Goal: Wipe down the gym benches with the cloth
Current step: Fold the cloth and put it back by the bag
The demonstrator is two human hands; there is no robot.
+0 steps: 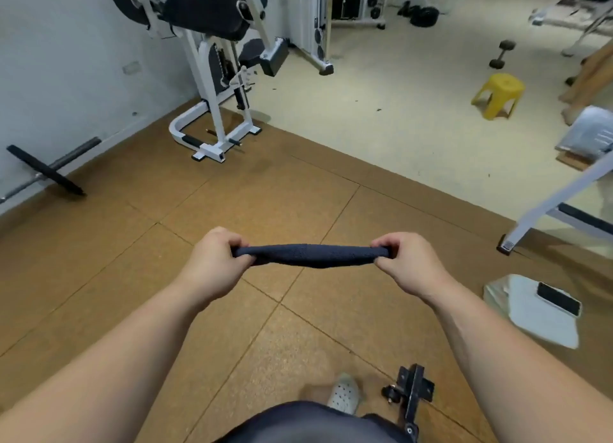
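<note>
View from the head, looking down at a gym floor. Two bare forearms reach forward from the bottom edge. Just below the middle, the left hand (215, 260) and right hand (409, 263) hold a dark blue cloth (310, 255) in the air above the floor. The cloth is rolled or folded into a narrow band and stretched level between them. The left fingers (232, 242) are curled round its left end and the right fingers (384, 242) round its right end, with the thumbs pinching from below.

The brown tiled floor (232, 210) fills the lower half and meets a pale cream floor (398, 111) toward 1 o'clock. At 11 o'clock a white exercise machine (212, 77) with black pads stands near a grey wall. At 9 o'clock a barbell (49, 170) lies on the floor beside the wall. At 2 o'clock are a yellow plastic stool (497, 94) and, beyond it, a dumbbell (501, 54). At 3 o'clock a white metal frame leg (547, 210) slants down to the floor. At 4 o'clock a black phone (559, 298) lies on a white packet (537, 323). At 5 o'clock a black metal bracket (413, 396) lies beside a pale shoe (345, 394), which is blurred.
</note>
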